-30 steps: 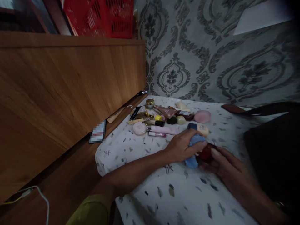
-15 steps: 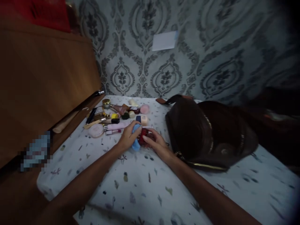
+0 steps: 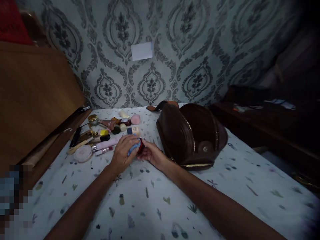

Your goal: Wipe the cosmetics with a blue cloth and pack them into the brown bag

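My left hand (image 3: 121, 152) is closed over a crumpled blue cloth (image 3: 134, 147) and presses it against a small dark red object (image 3: 141, 146). From the other side, my right hand (image 3: 153, 155) grips that red object with curled fingers. Its kind is hidden by both hands. Just beyond them stands a small navy and beige container (image 3: 133, 131). Left of my hands lie a long pale pink tube (image 3: 106, 144), a lip gloss tube (image 3: 104, 151) and a round pink compact (image 3: 83, 153).
Behind these are a gold-lidded jar (image 3: 93, 120), a pink sponge (image 3: 135, 119) and several other cosmetics. A dark brown leather bag (image 3: 172, 133) sits to the right on the patterned sheet (image 3: 142, 213). A wooden cabinet (image 3: 37, 83) stands at left, patterned wallpaper (image 3: 151, 85) behind.
The view has turned right, so everything sits further left. My left hand has rolled further over the blue cloth, and less of the red object shows.
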Motion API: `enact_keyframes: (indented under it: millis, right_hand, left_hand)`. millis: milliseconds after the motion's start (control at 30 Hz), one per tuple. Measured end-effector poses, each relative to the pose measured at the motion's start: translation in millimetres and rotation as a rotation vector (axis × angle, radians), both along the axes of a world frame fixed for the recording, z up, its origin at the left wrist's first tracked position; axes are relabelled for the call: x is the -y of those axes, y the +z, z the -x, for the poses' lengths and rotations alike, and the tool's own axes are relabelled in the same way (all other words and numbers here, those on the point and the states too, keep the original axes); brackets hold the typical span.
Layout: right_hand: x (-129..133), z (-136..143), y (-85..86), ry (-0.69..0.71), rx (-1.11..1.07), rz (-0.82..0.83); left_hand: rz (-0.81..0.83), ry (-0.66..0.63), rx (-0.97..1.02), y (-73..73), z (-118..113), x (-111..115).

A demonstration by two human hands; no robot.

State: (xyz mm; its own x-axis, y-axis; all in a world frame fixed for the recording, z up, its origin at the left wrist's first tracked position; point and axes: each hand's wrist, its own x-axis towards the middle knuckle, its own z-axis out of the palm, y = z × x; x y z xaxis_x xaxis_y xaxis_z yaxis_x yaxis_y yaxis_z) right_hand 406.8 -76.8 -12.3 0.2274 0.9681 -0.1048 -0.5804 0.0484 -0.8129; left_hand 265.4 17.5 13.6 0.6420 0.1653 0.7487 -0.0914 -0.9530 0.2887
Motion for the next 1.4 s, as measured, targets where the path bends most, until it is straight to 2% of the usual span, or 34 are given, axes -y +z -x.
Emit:
enact_keyframes:
  millis: [100,167,300,433,633,800,967,1167,1400]
  right_hand:
    - [0.1,-1.2,2.0,-0.049,-0.202,0.037]
    - [0.5,-0.5,2.7,-0.066,-0.307,0.035]
    - [2.1,0.8,2.8,-0.06,-0.411,-0.021]
    - [4.5,0.7,4.4,0.003,-0.458,-0.07]
    - [7.0,4.0,6.7,0.064,-0.4,-0.097]
    - [7.4,9.0,4.3,0.021,-0.277,-0.137]
    - [7.1,12.9,3.5,0.007,-0.198,-0.123]
    - [2.6,9.5,2.5,0.017,-0.226,-0.095]
    - [3.2,5.8,4.7,-0.105,-0.167,-0.104]
  left_hand:
    - [-0.181,-0.011,-0.033,-2.2,-0.6,-0.4]
    - [-0.23,-0.004,-0.034,-3.7,-0.6,-1.3]
    - [-0.216,0.013,0.013,-4.3,-0.3,-2.4]
    - [-0.141,0.009,0.086,-2.4,-0.8,-0.1]
    - [0.153,0.061,0.122,-3.7,-2.0,1.5]
    - [0.306,0.046,0.013,-9.0,-2.4,-0.8]
    - [0.355,0.012,-0.054,-9.3,-2.8,-1.4]
    - [0.376,0.01,-0.026,-6.8,-3.7,-2.1]
    - [0.321,0.015,-0.002,-6.3,-1.3,1.7]
